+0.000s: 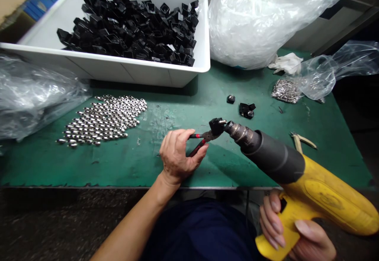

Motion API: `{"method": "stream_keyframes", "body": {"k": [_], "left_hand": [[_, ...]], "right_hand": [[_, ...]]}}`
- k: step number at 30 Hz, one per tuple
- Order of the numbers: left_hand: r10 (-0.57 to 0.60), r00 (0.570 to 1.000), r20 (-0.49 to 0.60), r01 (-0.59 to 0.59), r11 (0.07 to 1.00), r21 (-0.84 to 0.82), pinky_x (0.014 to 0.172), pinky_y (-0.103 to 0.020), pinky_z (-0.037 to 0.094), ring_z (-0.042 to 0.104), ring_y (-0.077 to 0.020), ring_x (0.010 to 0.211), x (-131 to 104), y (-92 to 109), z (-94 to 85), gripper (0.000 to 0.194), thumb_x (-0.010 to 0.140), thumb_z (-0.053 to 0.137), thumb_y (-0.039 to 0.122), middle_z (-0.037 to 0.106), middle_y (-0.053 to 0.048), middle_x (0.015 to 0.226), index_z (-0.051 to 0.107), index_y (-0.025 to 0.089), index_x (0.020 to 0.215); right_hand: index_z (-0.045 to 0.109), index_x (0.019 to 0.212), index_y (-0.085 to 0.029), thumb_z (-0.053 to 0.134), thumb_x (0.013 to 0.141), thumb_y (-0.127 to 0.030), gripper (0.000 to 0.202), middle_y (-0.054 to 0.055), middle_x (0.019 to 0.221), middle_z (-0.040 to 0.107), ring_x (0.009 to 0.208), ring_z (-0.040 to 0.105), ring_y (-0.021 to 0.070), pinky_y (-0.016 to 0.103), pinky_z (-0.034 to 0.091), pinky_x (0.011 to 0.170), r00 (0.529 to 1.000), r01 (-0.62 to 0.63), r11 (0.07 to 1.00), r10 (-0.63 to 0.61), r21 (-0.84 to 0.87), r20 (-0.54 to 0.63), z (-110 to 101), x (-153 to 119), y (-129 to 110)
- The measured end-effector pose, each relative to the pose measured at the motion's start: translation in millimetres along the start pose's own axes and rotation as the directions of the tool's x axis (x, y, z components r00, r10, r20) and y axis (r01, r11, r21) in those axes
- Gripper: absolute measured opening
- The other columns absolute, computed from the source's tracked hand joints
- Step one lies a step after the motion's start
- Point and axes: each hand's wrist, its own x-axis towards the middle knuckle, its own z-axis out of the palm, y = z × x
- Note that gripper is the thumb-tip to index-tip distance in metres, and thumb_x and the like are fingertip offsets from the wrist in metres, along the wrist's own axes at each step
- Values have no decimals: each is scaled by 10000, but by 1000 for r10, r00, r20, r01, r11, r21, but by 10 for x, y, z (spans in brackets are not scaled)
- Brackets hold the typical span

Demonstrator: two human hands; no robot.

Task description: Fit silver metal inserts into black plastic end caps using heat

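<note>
My left hand (pixel 179 152) is closed round the red-and-black handles of a pair of pliers (pixel 209 136). The pliers' jaws grip a small black plastic part (pixel 215 125), from which a silvery metal pin (pixel 222 122) sticks out to the right. My right hand (pixel 284 223) is wrapped round the grip of a yellow heat gun (pixel 325 198). The gun's metal nozzle (pixel 237 131) points up and left, with its mouth right beside the pin. Whether nozzle and pin touch, I cannot tell. Behind them lie a black piece (pixel 231 99) and a small cluster of black pieces (pixel 246 110) with metal bits.
A white bin (pixel 142 71) full of black plastic parts stands at the back left. Metal sleeves (pixel 103 121) lie in rows before it. Plastic bags (pixel 38 95) flank the green table (pixel 118 170). Cream-handled pliers (pixel 303 139) and a bag of metal pieces (pixel 286 90) lie right.
</note>
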Motion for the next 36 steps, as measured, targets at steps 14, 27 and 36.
{"method": "stream_keyframes", "body": {"k": [14,27,36], "left_hand": [[-1,1000,-10,1,1000,-20,791,-366,541,641,-245,904,6,4,3,489,825,762,414,685,-117,1014,581,176,1213],[-3,1000,-9,3,999,-33,775,-360,538,644,-245,897,11,2,2,486,821,767,398,687,-123,1018,587,170,1210],[-5,1000,-12,4,999,-43,774,-370,542,645,-251,897,16,10,2,480,823,767,399,685,-128,1008,591,158,1199]], "right_hand": [[603,1027,-225,593,845,-433,276,32,745,530,540,449,124,266,374,502,1000,18,1000,-19,23,23,-18,27,51],[608,1027,-227,607,836,-435,282,28,742,523,547,445,121,262,374,507,1000,16,1000,-17,26,24,2,48,90],[611,1011,-224,601,826,-438,283,22,733,514,534,430,117,259,369,491,999,26,999,-26,31,21,9,60,122]]}}
